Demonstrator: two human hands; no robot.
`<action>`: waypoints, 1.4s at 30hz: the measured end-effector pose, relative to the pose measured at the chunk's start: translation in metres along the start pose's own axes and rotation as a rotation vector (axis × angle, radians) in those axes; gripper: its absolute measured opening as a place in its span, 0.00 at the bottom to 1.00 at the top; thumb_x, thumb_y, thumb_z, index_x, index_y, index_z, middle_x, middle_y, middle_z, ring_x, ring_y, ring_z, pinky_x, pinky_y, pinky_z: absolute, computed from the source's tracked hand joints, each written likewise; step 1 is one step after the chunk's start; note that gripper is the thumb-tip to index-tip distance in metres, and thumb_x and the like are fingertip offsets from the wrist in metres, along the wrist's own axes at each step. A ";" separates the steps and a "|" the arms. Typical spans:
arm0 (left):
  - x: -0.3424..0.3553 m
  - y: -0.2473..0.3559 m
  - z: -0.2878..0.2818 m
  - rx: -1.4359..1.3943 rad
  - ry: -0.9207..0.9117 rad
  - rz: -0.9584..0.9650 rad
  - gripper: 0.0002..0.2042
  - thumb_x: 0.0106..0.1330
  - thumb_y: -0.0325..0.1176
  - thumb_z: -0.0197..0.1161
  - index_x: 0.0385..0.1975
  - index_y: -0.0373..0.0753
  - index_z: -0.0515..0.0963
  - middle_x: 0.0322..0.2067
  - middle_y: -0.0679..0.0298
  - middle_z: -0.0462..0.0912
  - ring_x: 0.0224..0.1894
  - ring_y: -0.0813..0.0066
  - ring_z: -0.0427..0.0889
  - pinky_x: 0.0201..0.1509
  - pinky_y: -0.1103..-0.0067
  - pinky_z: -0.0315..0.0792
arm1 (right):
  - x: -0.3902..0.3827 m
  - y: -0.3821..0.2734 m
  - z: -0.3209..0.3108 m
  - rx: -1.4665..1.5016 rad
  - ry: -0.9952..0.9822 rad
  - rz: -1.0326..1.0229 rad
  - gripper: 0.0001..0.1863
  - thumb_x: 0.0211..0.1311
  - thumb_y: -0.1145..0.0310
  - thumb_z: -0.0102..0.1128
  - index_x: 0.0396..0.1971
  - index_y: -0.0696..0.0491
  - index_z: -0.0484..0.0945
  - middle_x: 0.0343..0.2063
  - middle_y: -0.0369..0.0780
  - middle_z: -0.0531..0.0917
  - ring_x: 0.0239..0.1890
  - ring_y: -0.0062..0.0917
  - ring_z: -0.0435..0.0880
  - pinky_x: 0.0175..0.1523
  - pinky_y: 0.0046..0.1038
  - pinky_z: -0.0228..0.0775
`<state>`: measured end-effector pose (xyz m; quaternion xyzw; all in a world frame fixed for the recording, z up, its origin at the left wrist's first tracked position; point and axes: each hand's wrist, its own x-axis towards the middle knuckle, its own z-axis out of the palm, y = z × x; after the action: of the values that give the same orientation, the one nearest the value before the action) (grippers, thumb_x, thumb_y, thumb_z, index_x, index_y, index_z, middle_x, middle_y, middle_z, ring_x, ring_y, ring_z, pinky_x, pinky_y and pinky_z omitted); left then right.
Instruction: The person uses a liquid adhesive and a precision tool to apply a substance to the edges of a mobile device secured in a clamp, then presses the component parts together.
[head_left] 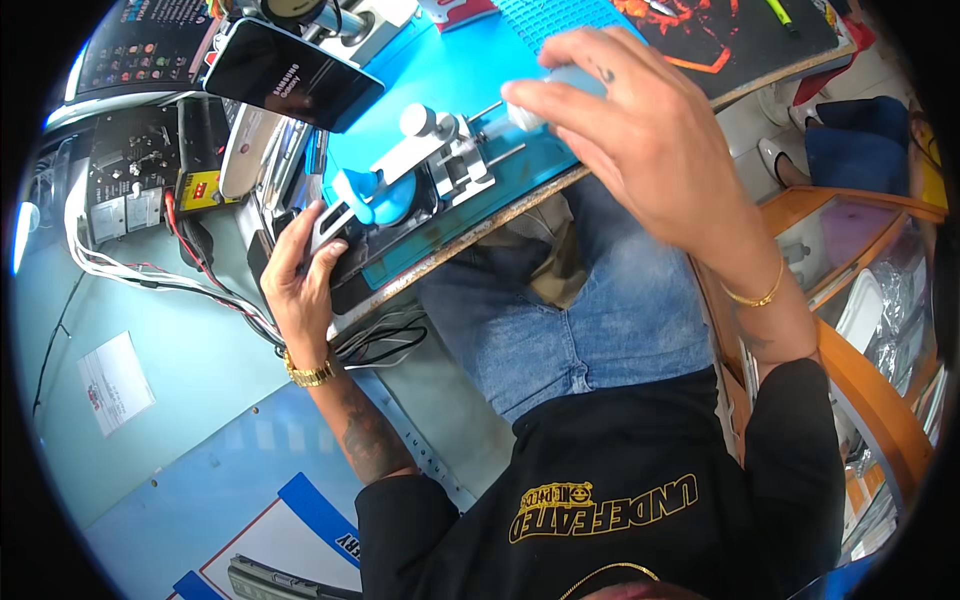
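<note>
Glossy phone (290,78), cables (180,282) crowd metal clamp (465,165) on blue mat (400,85). Left hand (300,275) pinches pronged end; right hand (640,135) grips translucent bottle (578,80).

The small container (575,80) in my right hand (645,130) is whitish, the clamp (463,168) silver-grey with bright blue pads (393,203), the mat (420,85) turquoise, the phone (295,80) black-screened with a pale frame. My shirt (640,440) is black with yellow lettering (600,512), my jeans (640,340) faded blue, my watch (310,374) and bracelet (756,298) gold.
</note>
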<state>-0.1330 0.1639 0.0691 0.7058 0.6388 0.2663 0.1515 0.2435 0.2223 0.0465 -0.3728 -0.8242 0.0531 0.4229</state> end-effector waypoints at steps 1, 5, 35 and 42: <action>-0.001 0.000 -0.001 -0.021 0.007 -0.003 0.23 0.62 0.21 0.72 0.59 0.34 0.83 0.54 0.56 0.86 0.53 0.71 0.85 0.60 0.76 0.77 | 0.004 0.000 0.000 -0.033 0.002 -0.025 0.19 0.53 0.79 0.70 0.47 0.52 0.86 0.46 0.43 0.82 0.48 0.37 0.83 0.49 0.37 0.76; -0.001 -0.005 0.002 -0.045 0.015 0.000 0.22 0.63 0.21 0.71 0.60 0.34 0.82 0.54 0.56 0.86 0.54 0.72 0.84 0.60 0.77 0.76 | 0.016 -0.004 -0.010 0.021 -0.137 -0.080 0.17 0.61 0.70 0.62 0.50 0.55 0.83 0.43 0.45 0.79 0.46 0.36 0.80 0.46 0.34 0.74; -0.006 -0.002 0.013 0.070 0.114 0.122 0.24 0.58 0.25 0.77 0.58 0.37 0.84 0.54 0.53 0.87 0.55 0.65 0.87 0.60 0.73 0.79 | 0.008 -0.031 -0.006 -0.141 -0.214 -0.003 0.15 0.57 0.76 0.65 0.46 0.53 0.86 0.46 0.42 0.83 0.50 0.35 0.81 0.53 0.35 0.72; -0.018 -0.007 0.017 0.093 0.163 0.159 0.28 0.52 0.24 0.78 0.57 0.37 0.84 0.57 0.54 0.85 0.59 0.59 0.85 0.63 0.69 0.78 | -0.004 0.003 -0.024 0.298 -0.094 0.281 0.20 0.56 0.80 0.70 0.51 0.56 0.83 0.47 0.41 0.84 0.49 0.33 0.85 0.56 0.33 0.76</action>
<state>-0.1297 0.1495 0.0477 0.7364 0.6026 0.3042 0.0448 0.2641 0.2161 0.0574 -0.4145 -0.7660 0.2502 0.4229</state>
